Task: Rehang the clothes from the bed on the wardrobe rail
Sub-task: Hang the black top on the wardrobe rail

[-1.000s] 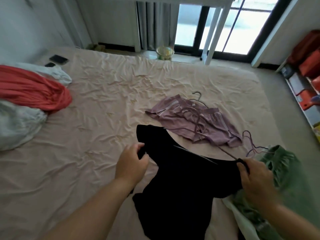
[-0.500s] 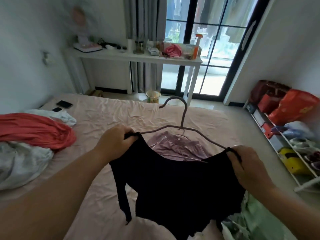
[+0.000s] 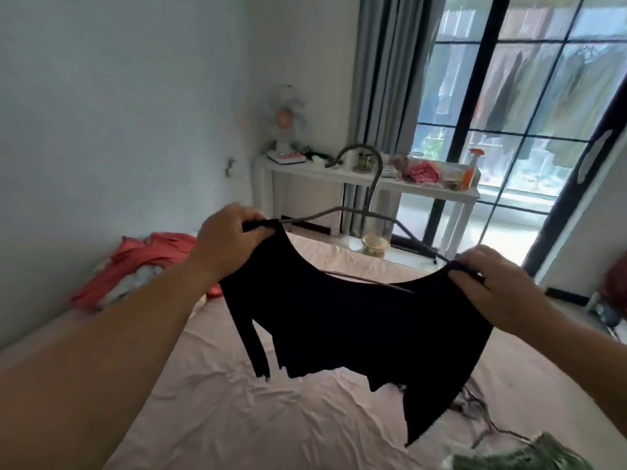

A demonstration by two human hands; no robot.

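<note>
A black garment (image 3: pixel 356 320) hangs on a thin grey wire hanger (image 3: pixel 369 198), lifted above the pink bed (image 3: pixel 237 412). My left hand (image 3: pixel 227 242) grips the garment's left shoulder together with the hanger's left end. My right hand (image 3: pixel 492 286) grips the right shoulder at the hanger's other end. The hook points up and to the left. A green garment (image 3: pixel 529 456) lies at the bed's near right corner. The wardrobe rail is out of view.
A red and white pile of cloth (image 3: pixel 135 266) lies at the bed's left side by the wall. A white table (image 3: pixel 366 184) with a fan (image 3: pixel 285 120) and small items stands before the curtain and the window (image 3: pixel 529 96).
Both hands have raised the black garment on its hanger from the bed to chest height. My view has tilted up from the bed towards the window.
</note>
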